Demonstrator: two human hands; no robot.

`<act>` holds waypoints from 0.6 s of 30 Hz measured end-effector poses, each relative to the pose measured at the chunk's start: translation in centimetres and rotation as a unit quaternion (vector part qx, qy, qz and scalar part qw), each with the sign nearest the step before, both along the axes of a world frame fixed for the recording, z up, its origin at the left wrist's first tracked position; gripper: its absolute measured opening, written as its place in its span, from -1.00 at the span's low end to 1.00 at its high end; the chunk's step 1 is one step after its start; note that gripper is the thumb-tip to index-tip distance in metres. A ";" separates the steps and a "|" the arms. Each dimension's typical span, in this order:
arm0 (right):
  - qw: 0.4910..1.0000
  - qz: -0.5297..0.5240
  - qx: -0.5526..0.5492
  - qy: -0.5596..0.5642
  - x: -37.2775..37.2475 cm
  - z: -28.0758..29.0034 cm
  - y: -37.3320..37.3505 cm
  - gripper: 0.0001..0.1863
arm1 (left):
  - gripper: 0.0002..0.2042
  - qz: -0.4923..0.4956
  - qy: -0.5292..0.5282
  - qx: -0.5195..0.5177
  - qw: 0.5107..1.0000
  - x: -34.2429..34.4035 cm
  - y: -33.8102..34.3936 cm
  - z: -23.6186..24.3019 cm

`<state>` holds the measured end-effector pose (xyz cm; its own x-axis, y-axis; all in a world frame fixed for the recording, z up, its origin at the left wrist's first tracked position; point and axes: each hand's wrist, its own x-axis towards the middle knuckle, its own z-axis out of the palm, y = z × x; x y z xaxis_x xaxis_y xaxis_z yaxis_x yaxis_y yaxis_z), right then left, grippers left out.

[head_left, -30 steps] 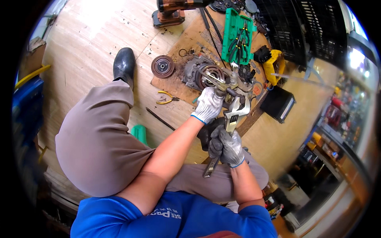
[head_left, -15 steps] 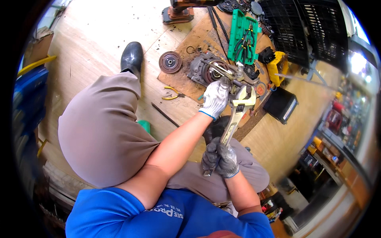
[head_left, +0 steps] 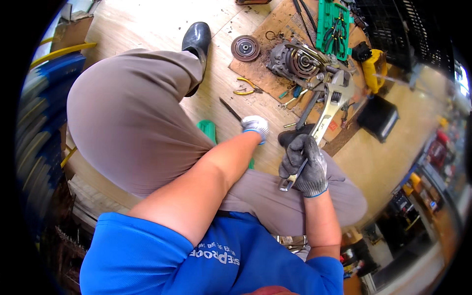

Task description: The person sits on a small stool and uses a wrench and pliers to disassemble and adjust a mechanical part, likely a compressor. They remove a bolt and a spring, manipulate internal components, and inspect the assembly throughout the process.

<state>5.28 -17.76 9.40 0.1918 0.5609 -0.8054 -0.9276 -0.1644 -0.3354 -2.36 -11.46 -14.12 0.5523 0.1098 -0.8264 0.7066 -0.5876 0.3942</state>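
Observation:
My right hand, in a grey-and-black glove, is closed around the handle of a big silver adjustable wrench. The wrench slants up and to the right, its jaws just below a greasy metal unit with a round pulley. A dark flat bar lies alongside the wrench; I cannot tell whether they touch. My left hand, in a white glove, is down at the floor over the near end of a thin black rod. Its fingers are hidden, so a grip on the rod is not certain.
The unit sits on stained cardboard. Yellow-handled pliers and a loose round disc lie left of it. Beyond are a green tool case and black crates. A black box stands at right.
My left hand has left the metal unit and come back to the black rod. The wrench stays in my right hand, now farther from the unit. The whole view has shifted.

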 end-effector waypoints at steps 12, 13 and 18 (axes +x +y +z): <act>0.998 0.045 -0.041 -0.026 0.0 1.3 1.9 -0.61 | -0.69 -0.275 0.012 0.136 0.952 -2.8 -0.3 -9.3; 0.998 0.047 -0.041 -0.029 0.0 1.4 1.9 -0.61 | -0.69 -0.267 0.002 0.143 0.953 -2.6 -0.4 -9.5; 1.000 0.012 -0.009 -0.026 -0.3 1.3 1.9 -0.63 | -0.68 -0.066 -0.085 0.274 0.956 -1.7 1.3 -7.4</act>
